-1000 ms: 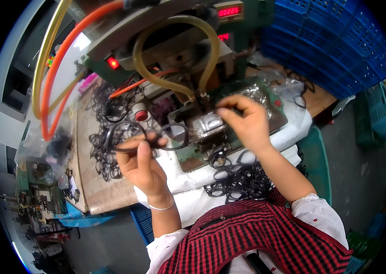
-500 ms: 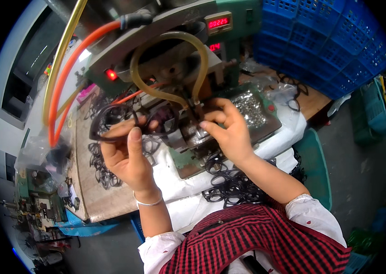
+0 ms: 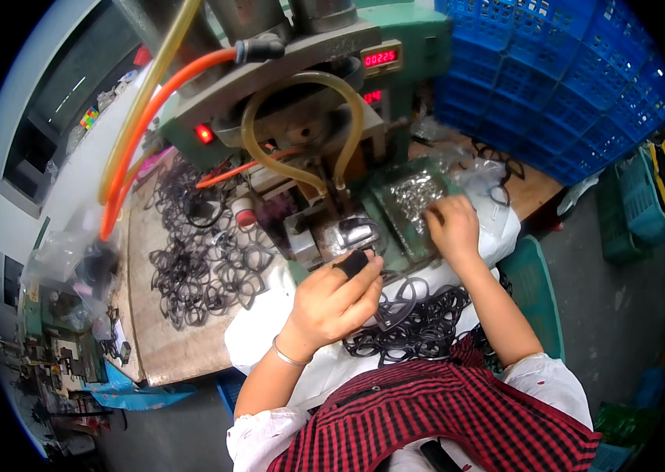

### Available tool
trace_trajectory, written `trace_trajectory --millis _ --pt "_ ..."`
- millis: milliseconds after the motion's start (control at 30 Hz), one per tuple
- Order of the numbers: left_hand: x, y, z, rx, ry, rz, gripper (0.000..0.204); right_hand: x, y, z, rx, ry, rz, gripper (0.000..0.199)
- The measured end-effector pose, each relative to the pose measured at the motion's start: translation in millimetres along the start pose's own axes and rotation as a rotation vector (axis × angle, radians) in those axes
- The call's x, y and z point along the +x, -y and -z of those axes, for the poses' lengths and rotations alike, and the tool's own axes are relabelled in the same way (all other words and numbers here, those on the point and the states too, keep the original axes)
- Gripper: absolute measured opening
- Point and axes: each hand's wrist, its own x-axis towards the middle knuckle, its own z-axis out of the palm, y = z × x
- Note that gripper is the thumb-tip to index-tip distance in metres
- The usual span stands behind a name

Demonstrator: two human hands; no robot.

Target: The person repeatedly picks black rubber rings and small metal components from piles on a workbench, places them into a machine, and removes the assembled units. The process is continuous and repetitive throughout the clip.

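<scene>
Half a second ago both hands were raised at the machine; now they have parted. The left hand (image 3: 332, 303) has dropped toward the body and is closed around a dark eyeglass frame (image 3: 397, 303), one fingertip capped in black. The frame sticks out to the right of that hand, its long axis running roughly left to right, lying over the heap of black frames (image 3: 419, 334) on the lap. The right hand (image 3: 452, 226) has moved out to the right, fingers curled down onto the tray of small metal parts (image 3: 411, 193); whether it holds anything cannot be told. Loose frames (image 3: 199, 259) cover the table (image 3: 167, 354) left of the left hand.
</scene>
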Motion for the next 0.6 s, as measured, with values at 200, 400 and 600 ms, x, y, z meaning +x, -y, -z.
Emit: trace_trajectory --millis 200,400,600 --pt "2.8 -0.9 -1.2 -0.040 0.012 0.044 0.024 16.3 11.6 -9.1 -0.054 -0.014 -0.086 0.009" --pt "-7.7 -0.3 -1.3 -0.085 -0.010 0.093 0.032 59.5 19.2 -62.6 0.006 0.118 0.126 0.013" --pt "-73.4 -32.6 18.2 0.052 -0.085 0.396 0.036 24.5 9.7 -42.6 -0.002 0.180 -0.054 0.025"
